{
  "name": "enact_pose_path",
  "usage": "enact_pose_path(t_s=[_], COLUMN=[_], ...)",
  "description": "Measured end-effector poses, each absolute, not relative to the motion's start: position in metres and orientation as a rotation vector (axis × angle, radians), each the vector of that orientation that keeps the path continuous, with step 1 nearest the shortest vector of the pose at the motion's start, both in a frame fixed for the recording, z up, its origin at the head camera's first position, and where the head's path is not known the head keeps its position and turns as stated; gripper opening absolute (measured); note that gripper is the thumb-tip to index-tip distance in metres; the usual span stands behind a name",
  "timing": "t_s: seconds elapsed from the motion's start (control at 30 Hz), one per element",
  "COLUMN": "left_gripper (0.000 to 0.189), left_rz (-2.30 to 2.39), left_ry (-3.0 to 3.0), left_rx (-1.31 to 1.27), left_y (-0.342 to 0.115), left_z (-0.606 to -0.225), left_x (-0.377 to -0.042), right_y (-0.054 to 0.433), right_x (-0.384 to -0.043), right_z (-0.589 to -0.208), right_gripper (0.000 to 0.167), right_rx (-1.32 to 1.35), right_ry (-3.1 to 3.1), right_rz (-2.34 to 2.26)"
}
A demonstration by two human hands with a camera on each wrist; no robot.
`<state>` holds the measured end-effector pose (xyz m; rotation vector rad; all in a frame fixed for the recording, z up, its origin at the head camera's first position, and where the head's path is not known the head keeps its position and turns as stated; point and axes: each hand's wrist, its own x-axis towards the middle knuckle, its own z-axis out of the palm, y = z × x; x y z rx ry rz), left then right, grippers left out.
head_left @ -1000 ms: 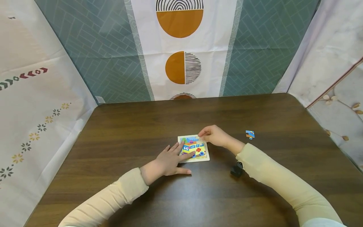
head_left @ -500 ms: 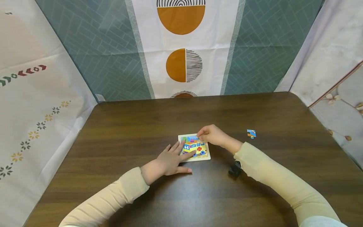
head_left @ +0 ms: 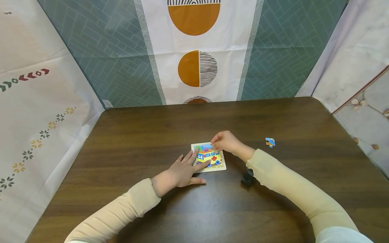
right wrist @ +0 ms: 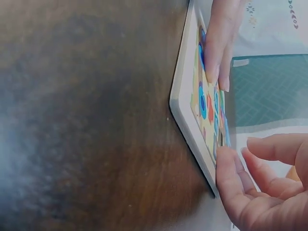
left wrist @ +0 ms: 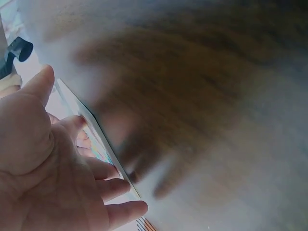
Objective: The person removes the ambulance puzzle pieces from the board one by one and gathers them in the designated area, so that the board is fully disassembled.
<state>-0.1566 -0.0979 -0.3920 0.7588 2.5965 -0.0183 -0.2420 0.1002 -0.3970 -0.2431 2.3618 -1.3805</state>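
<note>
A small jigsaw puzzle (head_left: 217,158) with a yellow ambulance picture lies in a pale-framed tray (head_left: 224,166) on the table. My left hand (head_left: 181,172) spreads over the puzzle's left side with straight fingers, holding it down. In the left wrist view the left hand (left wrist: 72,163) reaches over the tray edge. My right hand (head_left: 227,141) is at the tray's upper right corner, its fingers curled. In the right wrist view the right hand (right wrist: 269,183) seems to pinch a puzzle piece (right wrist: 227,134) with a thin blue edge, mostly hidden by the fingertips.
A loose blue and orange puzzle piece (head_left: 270,142) lies on the brown table (head_left: 152,131), right of the tray. A black device (head_left: 248,179) is at the right wrist. Patterned cloths hang behind the table (head_left: 121,67) and at both sides.
My right forearm and wrist have shifted slightly left, while the fingertips stay at the tray's corner. The left hand keeps its place on the puzzle. The view has tilted slightly.
</note>
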Motion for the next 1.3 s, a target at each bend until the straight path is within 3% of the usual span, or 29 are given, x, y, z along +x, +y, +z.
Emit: enact_pose_path(t_s=[0.33,1.3], left_gripper=[0.067,0.071], left_rz=[-0.03,-0.034], left_ry=[2.586,2.561], left_rx=[0.751,0.764], left_y=[-0.097,-0.096], left_z=[-0.39,-0.385], left_x=[-0.157,-0.161], right_y=[0.09,0.092], right_x=[-0.246,-0.248], right_z=[-0.397,-0.399], right_gripper=[0.016,0.015], right_rx=[-0.161,-0.286], right_ry=[2.398,2.436], right_rz=[-1.33,-1.256])
